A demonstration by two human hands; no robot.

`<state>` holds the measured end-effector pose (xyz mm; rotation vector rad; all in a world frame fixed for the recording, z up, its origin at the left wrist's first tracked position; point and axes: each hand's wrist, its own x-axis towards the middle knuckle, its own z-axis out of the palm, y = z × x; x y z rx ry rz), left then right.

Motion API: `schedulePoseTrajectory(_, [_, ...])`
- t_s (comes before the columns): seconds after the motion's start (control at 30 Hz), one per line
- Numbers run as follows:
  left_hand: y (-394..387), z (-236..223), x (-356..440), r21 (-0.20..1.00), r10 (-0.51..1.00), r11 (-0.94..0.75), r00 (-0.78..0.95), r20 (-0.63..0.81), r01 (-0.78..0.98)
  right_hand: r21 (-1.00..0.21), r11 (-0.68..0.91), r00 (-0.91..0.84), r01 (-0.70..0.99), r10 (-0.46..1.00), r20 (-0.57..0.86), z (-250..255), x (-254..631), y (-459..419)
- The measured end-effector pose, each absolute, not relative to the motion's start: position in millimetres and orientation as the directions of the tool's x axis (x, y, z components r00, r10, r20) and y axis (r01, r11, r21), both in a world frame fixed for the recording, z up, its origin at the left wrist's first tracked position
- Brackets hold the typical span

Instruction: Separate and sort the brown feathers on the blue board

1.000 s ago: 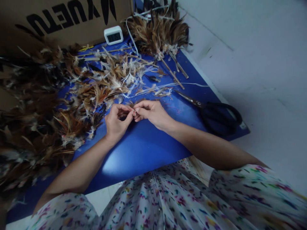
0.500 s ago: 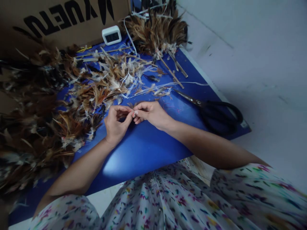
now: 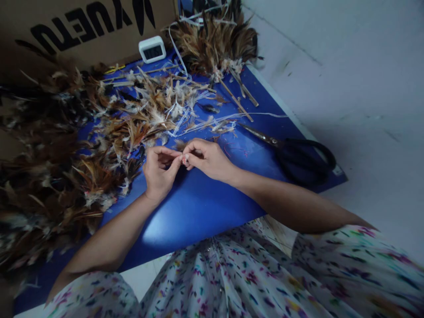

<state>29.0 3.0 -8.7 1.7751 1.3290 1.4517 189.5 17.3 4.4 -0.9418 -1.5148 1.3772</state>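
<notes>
A tuft (image 3: 184, 161) is pinched by left hand (image 3: 159, 171) and right hand (image 3: 211, 160) together; its base is best gripped firmly, scissors (image 3: 281, 146) being set right of both hands.

The left hand (image 3: 160, 170) and right hand (image 3: 212, 160) hide most of what seems to be a small feather tuft (image 3: 184, 161), its pinkish end too tiny to make out. The white clock's (image 3: 152, 50) digits are unreadable. The feather heap (image 3: 49, 176) blurs leftward, cropped there; the top edge cuts off the cardboard box (image 3: 94, 48).
</notes>
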Motion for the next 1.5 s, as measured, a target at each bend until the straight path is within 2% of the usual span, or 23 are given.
schedulePoseTrajectory(0.1, [3,-9,29,0.836,0.887,-0.419,-0.038,0.461,0.355,-0.983,0.169,-0.338,0.069,0.931,0.136,6,191,16])
schedulePoseTrajectory(0.27, [3,-8,30,0.847,0.891,-0.417,-0.035,0.453,0.33,-0.982,0.161,-0.323,0.098,0.939,0.122,7,191,15])
schedulePoseTrajectory(0.6, [2,-6,30,0.839,0.891,-0.398,-0.061,0.45,0.372,-0.992,0.035,-0.378,-0.117,0.923,0.077,2,191,16])
schedulePoseTrajectory(0.77, [2,-5,31,0.853,0.903,-0.376,-0.064,0.425,0.362,-0.988,0.028,-0.397,-0.153,0.914,0.088,1,193,18])
schedulePoseTrajectory(0.87, [2,-4,31,0.859,0.906,-0.374,-0.059,0.419,0.35,-0.99,0.09,-0.408,-0.104,0.904,0.125,4,195,18])
schedulePoseTrajectory(0.97, [1,-4,31,0.865,0.911,-0.374,-0.041,0.41,0.335,-0.978,0.206,-0.401,0.027,0.899,0.178,9,198,18])
schedulePoseTrajectory(1.17, [0,-7,29,0.862,0.918,-0.381,0.023,0.397,0.333,-0.846,0.484,-0.42,0.225,0.832,0.364,13,203,20])
schedulePoseTrajectory(1.33, [-2,-8,29,0.855,0.921,-0.379,0.053,0.386,0.353,-0.799,0.531,-0.431,0.284,0.815,0.388,12,203,19])
schedulePoseTrajectory(1.5, [-2,-7,29,0.849,0.913,-0.396,0.051,0.405,0.35,-0.811,0.506,-0.407,0.293,0.834,0.373,14,202,17])
